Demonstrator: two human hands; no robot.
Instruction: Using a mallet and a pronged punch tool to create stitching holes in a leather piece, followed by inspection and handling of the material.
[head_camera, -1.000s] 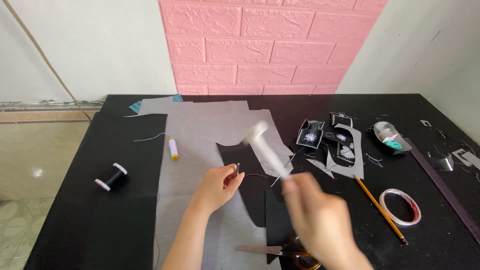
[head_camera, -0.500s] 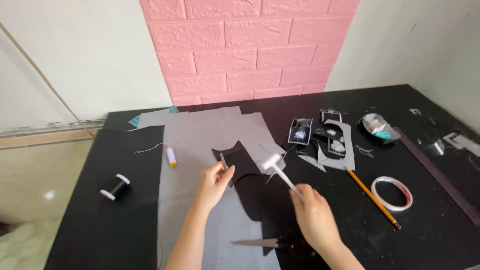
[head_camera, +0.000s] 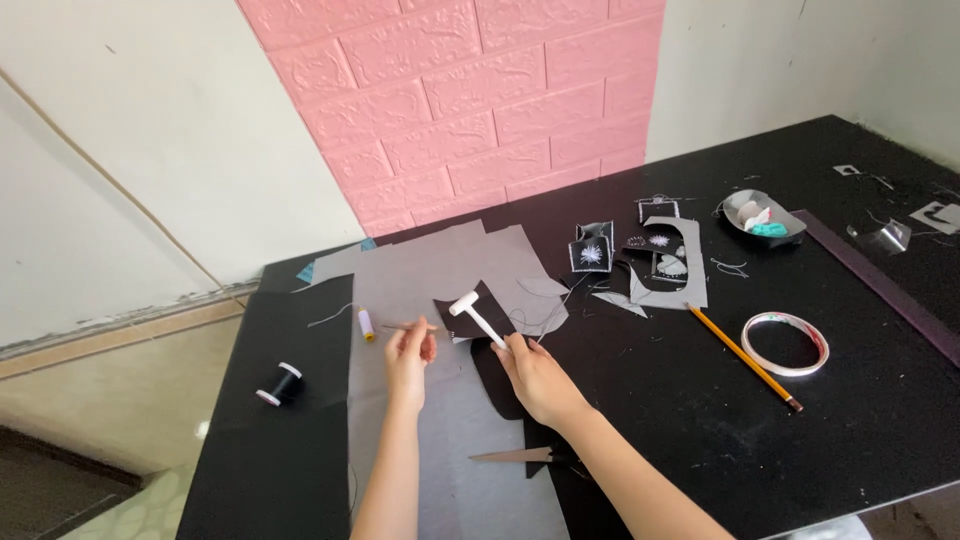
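On the black tabletop (head_camera: 700, 420), the right hand (head_camera: 535, 375) had its grip shut tight on a small white hammer (head_camera: 476, 316), whose head sat over a dark patch (head_camera: 478, 305) on the grey cloth (head_camera: 440, 280), while the left hand (head_camera: 408, 352) pinched a thin stick (head_camera: 405, 327) at nine o'clock from the hammer. To do it well, I think the taps should be small and the stick held steady. At two o'clock lay little black square cards (head_camera: 592, 255) with white pictures.

My 1 head camera looks down and forward over the black table (head_camera: 700, 420) toward the pink brick wall (head_camera: 480, 100), moderately close.
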